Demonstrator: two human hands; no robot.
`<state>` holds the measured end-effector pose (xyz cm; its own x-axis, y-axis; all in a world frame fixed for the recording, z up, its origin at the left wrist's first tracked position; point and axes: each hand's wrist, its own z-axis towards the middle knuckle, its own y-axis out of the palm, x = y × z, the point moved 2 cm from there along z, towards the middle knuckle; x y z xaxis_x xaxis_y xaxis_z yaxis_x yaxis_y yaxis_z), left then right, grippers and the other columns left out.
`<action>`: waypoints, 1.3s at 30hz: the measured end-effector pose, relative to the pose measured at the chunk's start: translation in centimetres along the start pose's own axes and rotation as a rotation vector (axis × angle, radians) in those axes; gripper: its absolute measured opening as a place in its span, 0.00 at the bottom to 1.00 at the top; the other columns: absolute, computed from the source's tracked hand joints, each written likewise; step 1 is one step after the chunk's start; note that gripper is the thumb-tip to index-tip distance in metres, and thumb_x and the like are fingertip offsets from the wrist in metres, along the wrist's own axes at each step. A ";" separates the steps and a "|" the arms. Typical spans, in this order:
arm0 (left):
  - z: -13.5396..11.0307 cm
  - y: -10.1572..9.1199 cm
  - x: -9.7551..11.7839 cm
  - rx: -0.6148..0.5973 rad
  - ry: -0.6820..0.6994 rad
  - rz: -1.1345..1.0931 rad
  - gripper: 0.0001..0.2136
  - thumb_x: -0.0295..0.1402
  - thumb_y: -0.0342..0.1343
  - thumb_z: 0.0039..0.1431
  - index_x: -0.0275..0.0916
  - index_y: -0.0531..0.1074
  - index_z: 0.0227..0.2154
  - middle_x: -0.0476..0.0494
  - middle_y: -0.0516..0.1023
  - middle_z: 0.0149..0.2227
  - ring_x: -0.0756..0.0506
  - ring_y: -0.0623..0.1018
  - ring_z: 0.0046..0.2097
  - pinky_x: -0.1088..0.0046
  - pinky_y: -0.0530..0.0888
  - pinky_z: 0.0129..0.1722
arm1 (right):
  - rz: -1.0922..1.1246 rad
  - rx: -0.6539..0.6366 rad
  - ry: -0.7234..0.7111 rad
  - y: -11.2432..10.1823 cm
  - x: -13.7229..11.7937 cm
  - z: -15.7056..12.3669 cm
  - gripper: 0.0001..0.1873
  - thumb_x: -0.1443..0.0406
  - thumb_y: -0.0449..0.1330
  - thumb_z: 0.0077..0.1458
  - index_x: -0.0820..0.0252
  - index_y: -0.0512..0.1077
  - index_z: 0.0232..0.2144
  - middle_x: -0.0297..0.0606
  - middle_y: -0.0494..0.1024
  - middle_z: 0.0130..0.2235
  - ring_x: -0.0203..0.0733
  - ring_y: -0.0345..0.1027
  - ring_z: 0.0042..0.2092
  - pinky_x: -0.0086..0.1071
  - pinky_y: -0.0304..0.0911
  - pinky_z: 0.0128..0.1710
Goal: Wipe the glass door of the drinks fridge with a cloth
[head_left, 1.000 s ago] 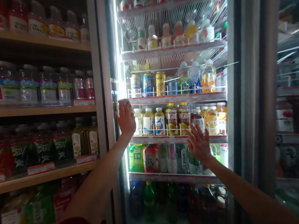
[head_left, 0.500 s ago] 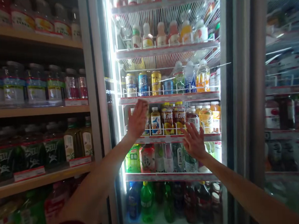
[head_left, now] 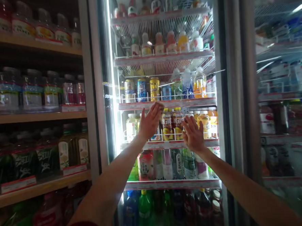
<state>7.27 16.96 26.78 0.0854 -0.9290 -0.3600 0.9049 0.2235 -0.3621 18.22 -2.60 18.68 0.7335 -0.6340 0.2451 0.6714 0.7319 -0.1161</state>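
I face a lit drinks fridge (head_left: 166, 104) with wire shelves full of bottles and cans. My left hand (head_left: 150, 122) is raised with fingers stretched out, in front of the middle shelf's bottles, holding nothing. My right hand (head_left: 193, 134) is also open, fingers spread, just right of it. Between the two hands stand two red-labelled bottles (head_left: 171, 123) on that shelf. Pale bottles (head_left: 131, 127) stand left of my left hand and orange ones (head_left: 207, 121) to the right. Whether the hands touch glass or reach inside, I cannot tell.
Cans (head_left: 141, 89) line the shelf above the hands; green and dark bottles (head_left: 145, 205) fill the bottom. Wooden shelves (head_left: 36, 116) with jars and bottles run along the left. Another fridge door (head_left: 285, 94) stands on the right.
My left hand has moved right from the fridge's left edge to the middle shelf's centre. My right hand rose slightly. The hands now sit close together; the view shifted a little.
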 end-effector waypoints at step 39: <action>-5.3 0.5 -2.1 0.144 -0.304 -0.115 0.36 0.46 0.47 0.59 0.31 0.46 0.65 0.28 0.50 0.66 0.37 0.50 0.68 0.51 0.40 0.66 | 0.221 -0.192 0.022 3.7 -11.5 11.3 0.24 0.57 0.47 0.62 0.59 0.62 0.57 0.42 0.57 0.64 0.50 0.43 0.67 0.57 0.39 0.64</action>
<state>5.30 20.60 22.79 0.0798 -0.9959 -0.0436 0.9635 0.0883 -0.2526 11.06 10.26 26.32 0.8648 -0.4714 0.1728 0.5014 0.7935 -0.3448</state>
